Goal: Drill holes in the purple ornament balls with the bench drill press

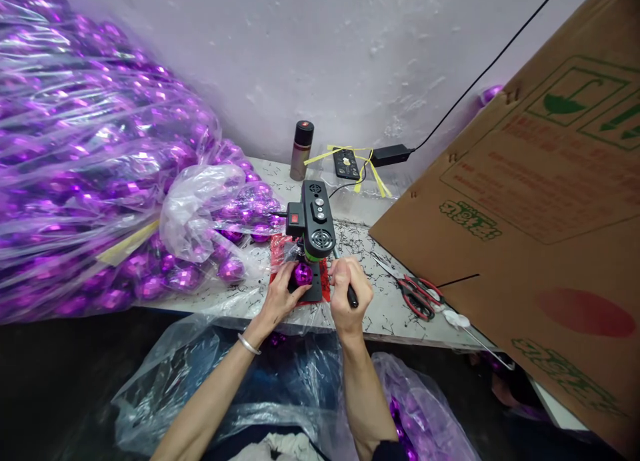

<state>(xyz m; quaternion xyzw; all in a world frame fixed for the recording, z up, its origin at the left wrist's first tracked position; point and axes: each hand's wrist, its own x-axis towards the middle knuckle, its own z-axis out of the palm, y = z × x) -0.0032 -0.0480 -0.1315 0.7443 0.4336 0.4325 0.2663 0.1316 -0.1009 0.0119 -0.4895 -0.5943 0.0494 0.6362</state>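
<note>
My left hand (pixel 281 291) grips a shiny purple ball ornament (pixel 303 274) between thumb and fingers. The ball sits under the head of a small black bench press (pixel 319 214) with a red switch on its side. Closed round the press's black lever handle (pixel 353 297) is my right hand (pixel 351 293), just right of the ball. Beneath the ball lies the press's dark base plate (pixel 315 291), on a red sheet (pixel 326 289). The ball's underside is partly hidden by my left fingers.
Large clear bags of purple balls (pixel 100 147) fill the left. A cardboard box (pixel 500 234) leans in from the right, beside red-handled scissors (pixel 417 294). Behind the press stand a bottle (pixel 301 151), a phone-like black object (pixel 346 163) and a power adapter (pixel 391 155). Small dark bits litter the table.
</note>
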